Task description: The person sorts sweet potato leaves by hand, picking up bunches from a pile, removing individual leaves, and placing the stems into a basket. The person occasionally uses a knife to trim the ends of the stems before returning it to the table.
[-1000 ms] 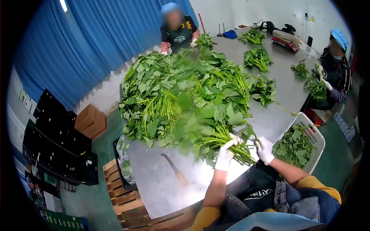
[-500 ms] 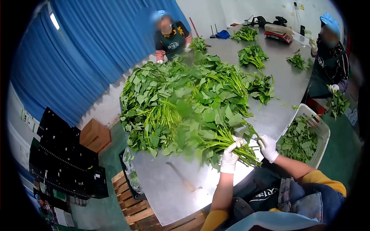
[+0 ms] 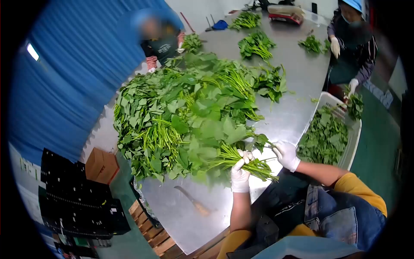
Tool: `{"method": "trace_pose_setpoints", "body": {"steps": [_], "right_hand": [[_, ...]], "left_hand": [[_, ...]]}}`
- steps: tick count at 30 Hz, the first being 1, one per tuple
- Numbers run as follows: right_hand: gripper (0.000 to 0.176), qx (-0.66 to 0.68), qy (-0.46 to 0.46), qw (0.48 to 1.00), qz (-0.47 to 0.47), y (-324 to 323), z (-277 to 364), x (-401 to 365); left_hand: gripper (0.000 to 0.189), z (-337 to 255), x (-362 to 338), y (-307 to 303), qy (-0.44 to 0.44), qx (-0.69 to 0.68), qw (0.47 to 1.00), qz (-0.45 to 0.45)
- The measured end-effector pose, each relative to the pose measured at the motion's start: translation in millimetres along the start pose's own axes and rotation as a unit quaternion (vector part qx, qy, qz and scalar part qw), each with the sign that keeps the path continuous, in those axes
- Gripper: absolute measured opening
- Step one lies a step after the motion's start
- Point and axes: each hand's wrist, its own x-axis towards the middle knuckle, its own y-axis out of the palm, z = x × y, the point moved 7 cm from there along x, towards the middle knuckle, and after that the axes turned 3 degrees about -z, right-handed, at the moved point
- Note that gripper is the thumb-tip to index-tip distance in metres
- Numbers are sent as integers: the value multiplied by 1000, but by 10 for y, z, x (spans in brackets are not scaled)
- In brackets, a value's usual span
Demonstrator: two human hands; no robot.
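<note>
My left hand (image 3: 241, 172), in a white glove, is wrapped round the stems of a bunch of leafy greens (image 3: 258, 167). The cut stem ends point toward my body, and the leaves spread over the pile. Just right of the bunch, my right hand (image 3: 286, 155), also gloved, has its fingers pinched on the stem of a single leafy sprig (image 3: 261, 140). Beyond my hands, a large heap of leafy greens (image 3: 151, 101) covers much of the metal table (image 3: 286, 114). A curved knife with a wooden handle (image 3: 199, 208) lies near the front edge.
A white crate (image 3: 354, 142) of greens stands right of the table. One co-worker (image 3: 351, 52) holds greens beside it; another (image 3: 163, 49) stands behind the heap. Small bunches (image 3: 256, 44) and a red scale (image 3: 286, 18) sit farther back. Black crates (image 3: 75, 190) stand left.
My view has shifted, so the table appears farther up and left. My right hand is slightly farther from the bunch, with the sprig. The right co-worker's raised hand has come down.
</note>
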Motion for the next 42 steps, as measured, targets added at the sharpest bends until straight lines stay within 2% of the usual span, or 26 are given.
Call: {"method": "trace_pose_setpoints", "body": {"steps": [1, 4, 9, 11, 13, 15, 16, 17, 19, 21, 23, 27, 29, 30, 33, 34, 36, 37, 38, 41, 42], "right_hand": [[9, 8, -2, 1000, -3, -19, 24, 24], [8, 12, -5, 1000, -11, 2, -19, 9], [10, -1, -12, 1000, 1, 23, -51, -19], [9, -8, -11, 1000, 5, 21, -56, -14], [9, -19, -12, 1000, 7, 26, -35, -6], [9, -20, -2, 1000, 24, 9, -21, 12], [9, -17, -3, 999, 28, 5, -9, 18], [9, -15, -6, 999, 32, 8, -2, 26], [10, -9, -14, 999, 28, 6, 6, 29], [9, -21, -16, 999, 44, 30, -9, 25], [11, -11, -18, 999, 46, 23, 10, 38], [13, -19, -9, 998, 56, 48, -36, 24], [22, -35, 9, 996, 77, 77, -68, -6], [22, -30, 5, 996, 82, 80, -61, -2], [22, -40, 3, 996, 80, 107, -93, -23], [21, -42, -13, 996, 72, 82, -56, -6], [21, -38, -11, 996, 75, 83, -48, 5], [21, -34, -6, 996, 77, 83, -51, 1], [20, -38, -8, 997, 73, 110, -83, -22], [19, -47, 5, 995, 84, 109, -77, -17], [19, -52, 6, 995, 80, 123, -96, -37]], "left_hand": [[28, -38, -28, 23, 30, 51, 998, -18], [29, -40, 2, 10, 5, 75, 996, -40], [29, 53, 71, -171, -29, 39, 998, -42], [29, 47, 70, 29, -30, -91, 992, 77], [28, 74, 116, -42, -36, -54, 995, 74], [28, 39, 1, -147, -9, 122, 990, -70], [27, 33, 7, -147, -2, 173, 982, -73], [27, 27, -17, -95, 30, 161, 986, -36], [27, 58, 12, -76, 2, 76, 997, -5], [27, -7, -9, -78, 60, 209, 976, -1], [27, -29, -25, -35, 49, 151, 987, -24], [29, 9, 3, -127, 42, 117, 992, -23], [13, 95, 16, -111, -30, -62, 998, 10], [19, 64, -16, -128, 19, 17, 1000, 1], [23, 68, -9, -210, 42, 62, 997, 18], [27, 86, 35, -208, 10, -50, 996, 68], [29, 96, 44, -233, 5, -85, 993, 78], [30, 18, 28, -21, -2, -118, 989, 88], [26, -11, -20, 73, -13, -25, 1000, 6], [26, -18, 3, 125, -17, -46, 998, 35], [26, 25, -1, 62, -32, -59, 998, 15]]}}
